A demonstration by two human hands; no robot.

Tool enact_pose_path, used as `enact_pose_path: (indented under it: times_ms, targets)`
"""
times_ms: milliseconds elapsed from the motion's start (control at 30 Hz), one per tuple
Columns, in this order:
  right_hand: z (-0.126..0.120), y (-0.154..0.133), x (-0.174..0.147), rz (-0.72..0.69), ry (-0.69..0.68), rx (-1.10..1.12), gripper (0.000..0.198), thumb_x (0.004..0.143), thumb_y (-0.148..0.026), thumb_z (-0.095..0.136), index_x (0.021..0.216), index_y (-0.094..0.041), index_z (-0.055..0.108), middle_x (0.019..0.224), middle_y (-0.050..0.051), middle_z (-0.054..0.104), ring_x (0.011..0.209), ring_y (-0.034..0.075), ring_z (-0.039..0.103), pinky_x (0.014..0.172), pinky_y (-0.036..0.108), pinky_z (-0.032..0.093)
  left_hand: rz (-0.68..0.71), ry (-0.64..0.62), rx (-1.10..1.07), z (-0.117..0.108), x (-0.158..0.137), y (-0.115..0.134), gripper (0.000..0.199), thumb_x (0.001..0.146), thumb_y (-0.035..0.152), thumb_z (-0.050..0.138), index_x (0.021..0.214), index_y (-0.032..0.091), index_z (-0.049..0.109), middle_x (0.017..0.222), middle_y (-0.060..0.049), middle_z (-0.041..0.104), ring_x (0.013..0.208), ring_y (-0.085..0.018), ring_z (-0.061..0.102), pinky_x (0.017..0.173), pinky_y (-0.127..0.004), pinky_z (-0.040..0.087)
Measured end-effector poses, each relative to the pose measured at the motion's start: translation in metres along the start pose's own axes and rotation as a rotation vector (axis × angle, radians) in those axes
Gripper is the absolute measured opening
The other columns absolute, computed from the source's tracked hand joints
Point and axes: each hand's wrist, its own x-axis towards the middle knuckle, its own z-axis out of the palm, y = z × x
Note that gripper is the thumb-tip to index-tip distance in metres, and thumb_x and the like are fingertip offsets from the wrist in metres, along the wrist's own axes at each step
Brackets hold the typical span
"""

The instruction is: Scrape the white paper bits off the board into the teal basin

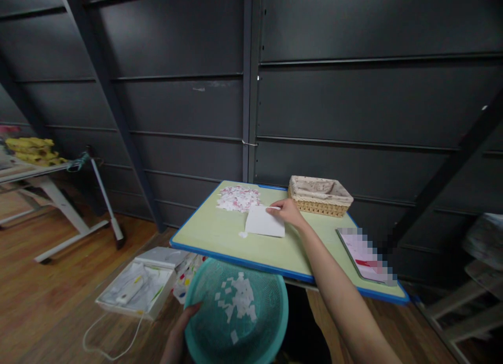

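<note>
My left hand [184, 322] grips the left rim of a round green mesh basket [281, 322], which sits below the table's front edge. Small white paper pieces [241, 298] lie in the bottom of this basket. On the pale yellow table, my right hand [286, 212] pinches the upper right corner of a white sheet of card or paper [264, 221]. Behind and left of that sheet spreads a pile of white and pink paper scraps [238, 197]. One small white scrap [243, 234] lies alone by the sheet's lower left corner.
A fabric-lined wicker basket [318, 204] stands at the table's back right. A tablet-like flat panel [365, 259], partly blurred, lies at the right edge. On the floor at left is an open white box [137, 288] with a cord. Dark panelled wall [188, 107] rises behind.
</note>
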Motion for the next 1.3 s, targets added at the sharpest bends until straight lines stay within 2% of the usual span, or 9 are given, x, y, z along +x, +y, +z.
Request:
enact_pose_path:
  times_ms: [167,333,567,800,867,1000,1067,1167,1300]
  targets:
    - [0.006,-0.004,-0.001,-0.018,-0.033,0.081,0.036,0.071,-0.045,0.064,0.074,-0.01,0.074,0.069,0.007,0.071,0.061,0.016,0.057,0.055,0.025,0.04,0.006,-0.027,0.005,0.001,-0.002,0.004,0.06,0.074,0.013,0.067,0.131,0.001,0.053,0.073,-0.01,0.08,0.09,-0.036,0.074,0.084,-0.049,0.058]
    - [0.016,-0.005,-0.003,-0.027,-0.032,0.086,0.032,0.07,-0.043,0.068,0.076,-0.012,0.072,0.07,0.005,0.069,0.06,0.014,0.055,0.054,0.023,0.039,-0.002,-0.013,0.032,-0.003,0.001,0.008,0.068,0.075,0.012,0.067,0.137,-0.005,0.043,0.064,-0.007,0.078,0.079,-0.033,0.075,0.079,-0.045,0.06]
    - [0.028,-0.008,-0.01,0.081,-0.349,0.292,0.036,0.066,-0.048,0.075,0.076,-0.014,0.067,0.054,-0.003,0.056,0.045,0.008,0.047,0.041,0.019,0.032,-0.034,-0.05,0.026,-0.006,0.005,0.007,0.063,0.077,0.012,0.065,0.134,-0.004,0.046,0.067,-0.01,0.079,0.087,-0.035,0.075,0.081,-0.047,0.059]
    - [0.042,-0.011,-0.012,0.116,-0.589,0.378,0.047,0.057,-0.051,0.081,0.083,-0.013,0.071,0.06,-0.001,0.062,0.048,0.009,0.05,0.043,0.02,0.037,-0.028,-0.02,0.024,-0.005,0.003,0.006,0.061,0.078,0.012,0.065,0.134,-0.002,0.047,0.066,-0.009,0.079,0.084,-0.035,0.075,0.085,-0.051,0.058]
    - [0.041,-0.009,-0.009,0.104,-0.46,0.389,0.047,0.06,-0.053,0.078,0.083,-0.013,0.072,0.062,0.001,0.065,0.05,0.01,0.052,0.046,0.021,0.037,-0.028,-0.014,0.011,-0.006,0.003,0.007,0.061,0.077,0.01,0.065,0.135,-0.001,0.047,0.067,-0.009,0.079,0.086,-0.035,0.075,0.086,-0.05,0.057]
    - [0.028,-0.001,-0.001,0.017,0.166,0.23,0.041,0.076,-0.051,0.062,0.087,-0.014,0.075,0.087,0.011,0.074,0.074,0.02,0.064,0.065,0.028,0.047,-0.046,-0.003,-0.045,-0.005,0.003,0.008,0.066,0.075,0.01,0.067,0.138,0.001,0.046,0.068,-0.009,0.079,0.091,-0.036,0.073,0.088,-0.05,0.056]
    - [0.018,0.003,0.002,0.023,0.358,0.03,0.038,0.082,-0.045,0.055,0.09,-0.016,0.076,0.094,0.011,0.076,0.084,0.024,0.066,0.073,0.031,0.047,-0.062,0.008,-0.053,-0.005,0.004,0.008,0.07,0.075,0.013,0.069,0.14,0.001,0.044,0.067,-0.009,0.079,0.091,-0.037,0.073,0.088,-0.05,0.056]
    - [0.006,0.007,0.002,0.072,0.429,-0.236,0.037,0.087,-0.04,0.049,0.094,-0.019,0.077,0.091,0.009,0.077,0.082,0.024,0.067,0.071,0.031,0.046,-0.055,0.018,-0.037,-0.003,0.003,0.008,0.075,0.075,0.018,0.07,0.142,0.001,0.042,0.066,-0.009,0.079,0.09,-0.038,0.073,0.086,-0.051,0.057]
    - [0.004,0.006,0.001,0.069,0.383,-0.421,0.033,0.089,-0.037,0.049,0.094,-0.022,0.078,0.09,0.007,0.077,0.081,0.022,0.068,0.069,0.027,0.045,-0.028,0.082,0.003,0.003,-0.004,0.009,0.077,0.074,0.013,0.067,0.144,-0.001,0.037,0.065,-0.008,0.079,0.085,-0.037,0.074,0.082,-0.051,0.058]
